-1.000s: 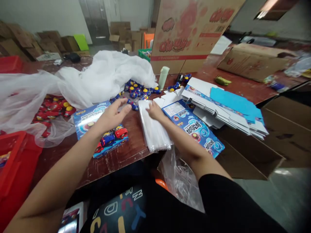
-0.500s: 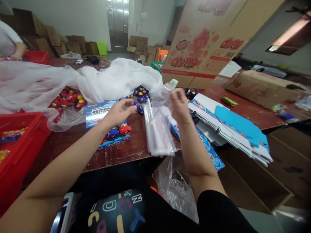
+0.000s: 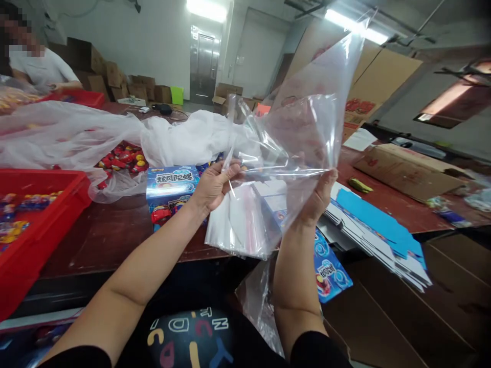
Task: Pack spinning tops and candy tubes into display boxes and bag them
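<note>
Clear bag held up between left hand and right hand, both pinching its near edge, rising far-right.

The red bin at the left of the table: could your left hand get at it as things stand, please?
Probably not right now: the left hand is shut on the clear bag, shared with the right hand. The path to the red bin looks open.

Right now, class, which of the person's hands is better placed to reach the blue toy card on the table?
Probably the left hand: it hangs right above the blue toy card, while the right hand grips the clear plastic bag farther away.
</note>
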